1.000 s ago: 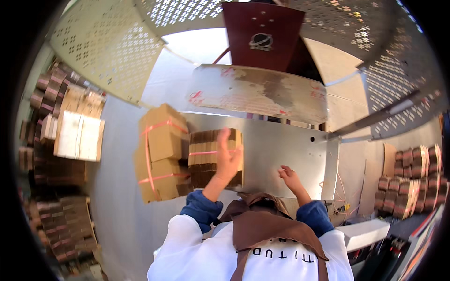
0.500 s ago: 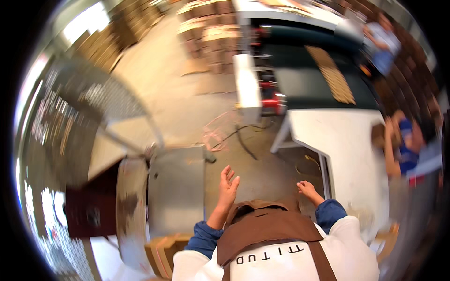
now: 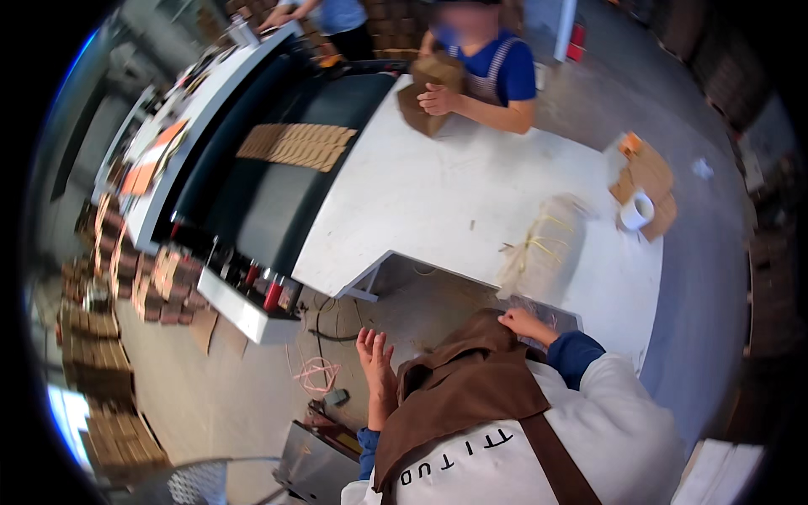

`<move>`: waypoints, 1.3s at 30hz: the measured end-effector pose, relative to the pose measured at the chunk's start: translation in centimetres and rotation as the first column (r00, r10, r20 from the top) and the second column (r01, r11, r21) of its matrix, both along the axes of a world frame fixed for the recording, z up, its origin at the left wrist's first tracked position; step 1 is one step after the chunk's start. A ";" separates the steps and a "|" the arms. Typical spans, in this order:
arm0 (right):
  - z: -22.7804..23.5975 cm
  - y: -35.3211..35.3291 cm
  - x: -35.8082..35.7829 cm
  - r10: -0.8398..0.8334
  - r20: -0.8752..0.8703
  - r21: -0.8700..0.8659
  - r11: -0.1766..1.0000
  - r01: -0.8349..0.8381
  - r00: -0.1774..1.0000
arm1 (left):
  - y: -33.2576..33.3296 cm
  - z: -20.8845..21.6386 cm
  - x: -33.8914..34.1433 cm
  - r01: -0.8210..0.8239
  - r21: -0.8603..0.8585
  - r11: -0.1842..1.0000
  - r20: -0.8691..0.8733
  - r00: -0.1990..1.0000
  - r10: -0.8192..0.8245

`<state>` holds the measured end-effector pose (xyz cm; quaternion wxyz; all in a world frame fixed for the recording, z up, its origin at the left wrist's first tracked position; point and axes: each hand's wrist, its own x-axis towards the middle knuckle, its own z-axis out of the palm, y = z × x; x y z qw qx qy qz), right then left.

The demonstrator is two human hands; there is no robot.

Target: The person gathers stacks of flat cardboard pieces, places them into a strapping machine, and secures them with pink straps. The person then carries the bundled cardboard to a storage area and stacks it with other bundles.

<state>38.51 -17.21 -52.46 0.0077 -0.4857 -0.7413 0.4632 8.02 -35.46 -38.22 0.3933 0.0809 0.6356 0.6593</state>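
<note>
My left hand [image 3: 376, 360] is raised in front of the brown apron [image 3: 463, 396], fingers apart and holding nothing. Close to the apron's right side, my right hand [image 3: 523, 325] has its fingers curled in, and I see nothing between them. It is near the corner of a white table [image 3: 404, 202]. On that table, beyond my right hand, lies a pale bundle in clear wrapping [image 3: 543, 248], tied with yellow string.
A dark conveyor belt [image 3: 278, 202] carries a row of brown cardboard pieces [image 3: 296, 146]. Across the table a co-worker in blue holds brown cardboard [image 3: 431, 93]. A white roll [image 3: 637, 210] sits on brown card at right. A metal box [image 3: 316, 463] and pink cord [image 3: 317, 374] are low at left.
My view has swung to the right, so the conveyor and table now appear further left and the table lies in front of me. My left hand stays open; my right hand stays curled.
</note>
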 end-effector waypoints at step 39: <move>10.0 17.6 -3.1 -0.871 -0.371 -0.522 0.482 0.704 0.321 | 38.9 -1.7 -1.5 0.986 -0.167 -0.014 -0.206 -0.048 -0.977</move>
